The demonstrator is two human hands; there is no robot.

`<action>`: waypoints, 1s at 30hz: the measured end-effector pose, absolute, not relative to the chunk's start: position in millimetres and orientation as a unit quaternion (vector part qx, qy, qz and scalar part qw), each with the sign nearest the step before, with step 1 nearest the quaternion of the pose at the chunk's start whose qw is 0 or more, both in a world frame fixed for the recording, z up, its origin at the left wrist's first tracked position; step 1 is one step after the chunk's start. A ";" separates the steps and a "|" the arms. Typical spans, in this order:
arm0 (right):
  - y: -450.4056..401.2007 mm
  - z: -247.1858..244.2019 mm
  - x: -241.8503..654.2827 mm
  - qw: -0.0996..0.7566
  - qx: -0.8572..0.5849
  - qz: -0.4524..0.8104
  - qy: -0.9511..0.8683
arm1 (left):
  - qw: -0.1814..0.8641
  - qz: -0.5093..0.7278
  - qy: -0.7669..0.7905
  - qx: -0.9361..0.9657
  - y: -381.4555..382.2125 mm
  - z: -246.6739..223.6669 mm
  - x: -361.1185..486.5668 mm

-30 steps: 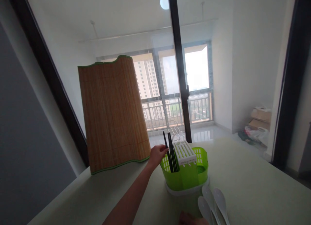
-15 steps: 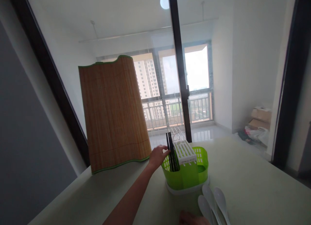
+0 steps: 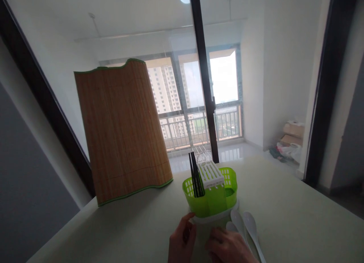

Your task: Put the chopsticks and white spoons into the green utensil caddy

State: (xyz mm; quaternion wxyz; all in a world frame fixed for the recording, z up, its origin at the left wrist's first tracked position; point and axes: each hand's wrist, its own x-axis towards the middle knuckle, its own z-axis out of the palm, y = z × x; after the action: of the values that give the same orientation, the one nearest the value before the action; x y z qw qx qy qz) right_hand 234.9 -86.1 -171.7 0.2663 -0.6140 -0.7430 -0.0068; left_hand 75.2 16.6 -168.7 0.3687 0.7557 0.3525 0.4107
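Note:
A green plastic cutlery holder (image 3: 216, 206) with a white slotted insert stands on the pale table (image 3: 284, 225). Several black chopsticks (image 3: 195, 176) stand upright in its left compartment. My left hand (image 3: 182, 242) is at the near table edge just in front of the holder, fingers curled, with something dark showing between thumb and fingers. Beside it, my right hand (image 3: 227, 248) lies knuckles up and touches the nearest of three white spoons (image 3: 247, 225) lying to the right of the holder's base.
A tall bamboo mat (image 3: 122, 130) with green trim stands curved on the table's far left, against the glass. A dark door frame post (image 3: 204, 85) rises behind the holder. Boxes and bags (image 3: 290, 138) lie on the floor at the far right.
My left hand let go of the chopsticks in the holder and drew back to the near table edge. The view shifted a little, and my right hand came further into sight.

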 end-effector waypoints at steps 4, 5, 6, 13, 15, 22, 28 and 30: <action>-95.5 -137.1 261.1 0.261 -0.677 -0.085 -0.683 | 0.366 0.425 0.365 0.743 15.1 -169.2 77.8; -96.5 -132.9 268.2 0.247 -0.698 -0.088 -0.666 | 0.373 0.418 0.366 0.743 14.8 -168.2 79.0; -97.0 -130.1 275.0 0.234 -0.717 -0.087 -0.651 | 0.381 0.406 0.364 0.746 14.0 -167.9 80.2; -98.2 -125.6 298.4 0.200 -0.737 -0.019 -0.645 | 0.392 0.341 0.340 0.784 2.7 -174.9 86.2; -98.4 -126.5 297.7 0.195 -0.731 -0.001 -0.654 | 0.388 0.327 0.335 0.794 0.8 -175.2 87.1; -92.9 -137.9 292.8 0.181 -0.765 0.025 -0.618 | 0.396 0.316 0.328 0.797 -0.3 -174.8 89.6; -98.0 -127.6 278.4 0.388 -0.655 -0.012 -0.648 | 0.432 0.353 0.304 0.772 -8.0 -171.7 89.5; -104.1 -123.1 272.6 0.492 -0.578 -0.060 -0.648 | 0.429 0.385 0.296 0.761 -13.4 -173.5 89.1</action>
State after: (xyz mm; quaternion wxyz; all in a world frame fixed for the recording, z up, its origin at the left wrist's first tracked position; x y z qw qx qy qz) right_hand 272.6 -104.1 -123.1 0.4917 -0.5781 -0.6483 -0.0601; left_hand 89.1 -13.4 -173.5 0.4292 0.7613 0.2965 0.3851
